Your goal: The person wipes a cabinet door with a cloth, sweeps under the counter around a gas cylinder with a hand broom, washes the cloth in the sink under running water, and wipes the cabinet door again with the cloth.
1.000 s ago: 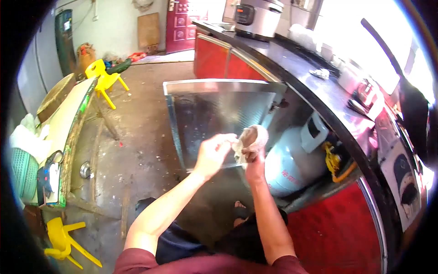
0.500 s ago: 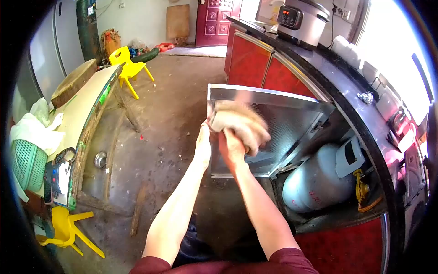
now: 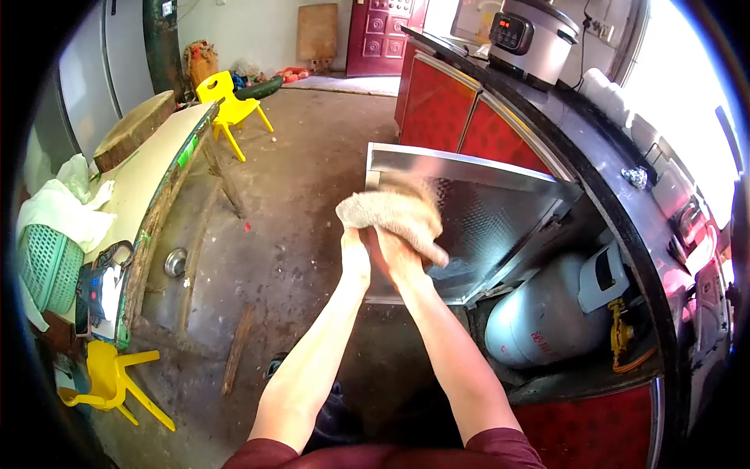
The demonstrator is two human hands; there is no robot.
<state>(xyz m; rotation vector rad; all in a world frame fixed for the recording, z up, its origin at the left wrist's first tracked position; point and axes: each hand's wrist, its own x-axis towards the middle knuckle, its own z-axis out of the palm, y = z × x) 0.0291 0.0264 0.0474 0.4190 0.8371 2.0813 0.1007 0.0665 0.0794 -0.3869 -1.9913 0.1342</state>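
Note:
A beige cloth (image 3: 388,212) is bunched up in front of the inner side of an open cabinet door (image 3: 492,215), which is silvery and textured with a metal frame. My right hand (image 3: 397,254) grips the cloth from below, its fingers mostly covered by the folds. Beside it, my left hand (image 3: 355,254) is closed on the cloth's left part, fingertips hidden under the fabric. Both hands are close together near the door's left edge. Whether the cloth touches the door surface I cannot tell.
A grey gas cylinder (image 3: 539,320) with a yellow valve (image 3: 619,336) stands inside the cabinet. Above runs a dark countertop (image 3: 547,109) with an electric cooker (image 3: 531,39). To the left are a worn table (image 3: 148,168), a green basket (image 3: 51,266) and yellow chairs (image 3: 226,109).
My left hand has left the door's edge and come to the cloth. The cloth has moved left, partly past the door's edge, with my right hand. The view has shifted slightly.

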